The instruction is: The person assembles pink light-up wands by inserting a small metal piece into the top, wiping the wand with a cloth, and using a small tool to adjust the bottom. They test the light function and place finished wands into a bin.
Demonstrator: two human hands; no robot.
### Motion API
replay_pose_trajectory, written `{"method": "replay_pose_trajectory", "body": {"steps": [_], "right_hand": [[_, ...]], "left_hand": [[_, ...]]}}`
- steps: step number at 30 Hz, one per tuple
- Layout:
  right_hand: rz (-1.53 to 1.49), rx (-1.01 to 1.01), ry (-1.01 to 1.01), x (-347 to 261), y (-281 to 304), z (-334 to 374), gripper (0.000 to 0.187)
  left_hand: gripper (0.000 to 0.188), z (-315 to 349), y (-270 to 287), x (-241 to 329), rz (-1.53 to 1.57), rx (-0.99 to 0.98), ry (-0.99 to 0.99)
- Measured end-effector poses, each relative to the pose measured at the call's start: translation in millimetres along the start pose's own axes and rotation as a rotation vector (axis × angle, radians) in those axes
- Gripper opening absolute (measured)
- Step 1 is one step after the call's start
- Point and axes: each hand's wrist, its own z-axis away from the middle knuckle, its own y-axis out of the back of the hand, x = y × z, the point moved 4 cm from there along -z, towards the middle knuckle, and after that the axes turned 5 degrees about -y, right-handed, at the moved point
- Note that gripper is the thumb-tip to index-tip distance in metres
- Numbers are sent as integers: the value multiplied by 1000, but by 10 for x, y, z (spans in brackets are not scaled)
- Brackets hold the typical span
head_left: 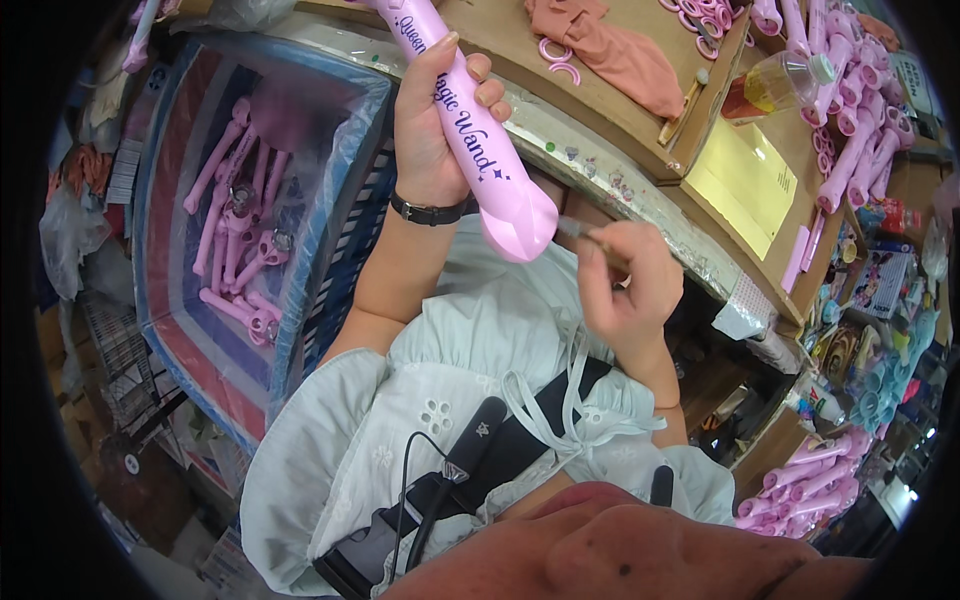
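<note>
Brown board tops the table (pixel 490 35), which sits in a crowded workroom with goods packed on every side. Nearest me, the person's left hand (pixel 435 140) is wrapped firmly round 1 pink wand (pixel 480 140), held up above the lap, its broad end towards the right hand. That right hand (pixel 630 285) has its thumb and fingers pinched together on a thin tool (pixel 575 230), perhaps a brush; its tip is at the broad end, touching or just beside it, I can't tell which.

As for progress, the dark lettering is already on the wand, so I'd judge that part done. Work at the broad end looks under way, but I see no clear mark from the tool there. What is left for the others is hard to judge: more wands (pixel 213 165) lie in the blue crate (pixel 312 270) on the left, some with clear round parts, finished or waiting I can't say.

On the table lie a peach cloth (pixel 625 55), pink rings (pixel 700 20) and yellow paper (pixel 740 185), with a bottle (pixel 775 88) of amber liquid near them. Further right, 1 heap of pink pieces (pixel 855 120) spreads out, and teal pieces (pixel 900 365) crowd the background.
</note>
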Motion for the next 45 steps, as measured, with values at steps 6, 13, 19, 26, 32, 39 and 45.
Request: {"method": "replay_pose_trajectory", "body": {"steps": [6,13,19,26,32,39,45], "right_hand": [[-23,-16,-100,42,-12,13,14],[-39,-7,5,19,-1,1,15],[23,30,-95,99,43,-17,16],[67,-96,101,45,-16,13,18],[-44,-52,95,114,-14,29,12],[-341,120,-311,476,-35,138,10],[-356,-9,-121,374,-119,174,11]], "left_hand": [[37,6,12,0,25,5,-1],[31,2,-10,-2,14,-1,24],[23,-1,-50,-4,-113,14,5],[22,8,-80,-12,-340,21,-69],[28,-14,-53,-34,-240,37,-29],[32,43,-100,36,-428,28,-207],[59,97,-179,4,-550,111,-306]]}}
